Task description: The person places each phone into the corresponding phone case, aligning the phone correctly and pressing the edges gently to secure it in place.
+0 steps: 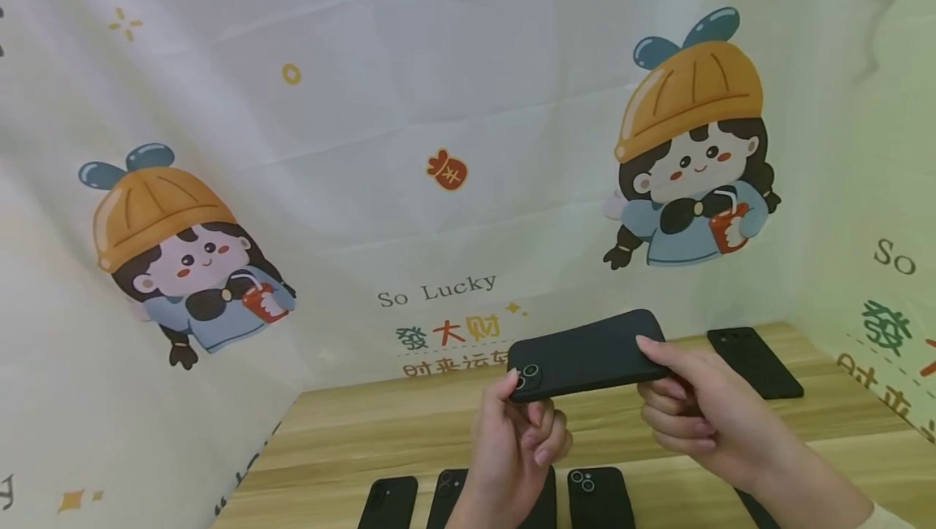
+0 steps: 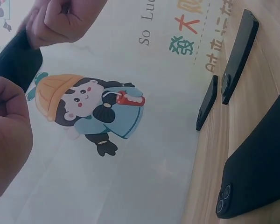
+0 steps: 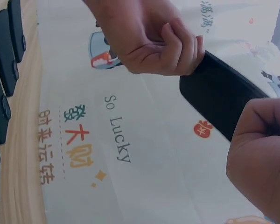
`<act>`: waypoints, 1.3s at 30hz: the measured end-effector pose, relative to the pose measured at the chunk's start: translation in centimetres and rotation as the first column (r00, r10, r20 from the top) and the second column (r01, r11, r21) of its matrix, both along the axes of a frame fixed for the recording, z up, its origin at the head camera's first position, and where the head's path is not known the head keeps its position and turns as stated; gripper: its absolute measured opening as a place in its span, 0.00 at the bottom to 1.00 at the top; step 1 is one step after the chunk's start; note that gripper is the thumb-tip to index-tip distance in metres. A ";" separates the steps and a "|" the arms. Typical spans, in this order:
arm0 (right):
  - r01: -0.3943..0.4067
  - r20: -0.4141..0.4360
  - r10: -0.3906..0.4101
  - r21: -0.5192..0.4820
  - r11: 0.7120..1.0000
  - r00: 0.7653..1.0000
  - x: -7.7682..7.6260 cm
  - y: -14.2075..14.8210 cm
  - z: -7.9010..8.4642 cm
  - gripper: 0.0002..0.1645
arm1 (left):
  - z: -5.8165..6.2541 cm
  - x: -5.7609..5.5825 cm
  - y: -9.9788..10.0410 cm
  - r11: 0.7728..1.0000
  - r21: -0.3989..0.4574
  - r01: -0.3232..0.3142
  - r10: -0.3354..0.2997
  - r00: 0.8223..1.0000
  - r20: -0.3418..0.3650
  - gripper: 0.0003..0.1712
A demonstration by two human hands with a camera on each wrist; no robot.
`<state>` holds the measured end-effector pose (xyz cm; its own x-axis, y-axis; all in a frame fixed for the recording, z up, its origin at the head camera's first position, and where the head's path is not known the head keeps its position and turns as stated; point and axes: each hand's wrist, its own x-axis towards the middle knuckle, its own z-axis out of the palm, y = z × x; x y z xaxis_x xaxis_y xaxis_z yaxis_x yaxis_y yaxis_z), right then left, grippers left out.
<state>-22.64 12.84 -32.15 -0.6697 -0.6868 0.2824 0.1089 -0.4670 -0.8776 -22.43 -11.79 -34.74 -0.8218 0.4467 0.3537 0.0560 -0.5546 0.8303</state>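
A black phone (image 1: 585, 354) with two round camera lenses at its left end is held level above the table, its back facing up. My left hand (image 1: 512, 440) pinches the lens end, thumb on top beside the lenses and the other fingers curled beneath. At the opposite end my right hand (image 1: 705, 407) grips the phone, thumb laid on its back and fingers curled under. Both hands also show around the phone (image 3: 219, 88) in the right wrist view, where its other face looks dark and plain. Part of it is covered by the fingers.
Several similar black phones lie on the wood-grain table (image 1: 351, 423): a row at the front, including one phone (image 1: 600, 496) right of my left hand, and another phone (image 1: 756, 362) at the back right. A printed cloth (image 1: 351, 188) hangs behind and along the sides.
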 end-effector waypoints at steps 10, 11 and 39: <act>-0.214 -0.232 0.221 0.052 0.975 0.947 -0.6 -0.2 -1.6 0.31 | 0.0 -1.1 -2.3 0.966 0.088 0.243 -0.223 0.956 -0.188 0.30; -0.220 -0.235 0.225 0.049 0.974 0.946 -0.7 -0.1 -1.7 0.31 | -0.1 -1.2 -2.6 0.957 0.085 0.276 -0.255 0.947 -0.194 0.29; -0.075 0.165 0.061 0.080 0.994 0.984 -0.3 -0.8 -1.3 0.28 | -0.6 -0.3 -0.1 0.974 -0.108 0.198 -0.175 0.965 0.194 0.39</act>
<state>-22.92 12.04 -33.45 -0.6527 -0.7493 0.1124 0.2819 -0.3778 -0.8819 -22.72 -11.86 -35.31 -0.7647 0.6295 0.1374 -0.1972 -0.4317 0.8802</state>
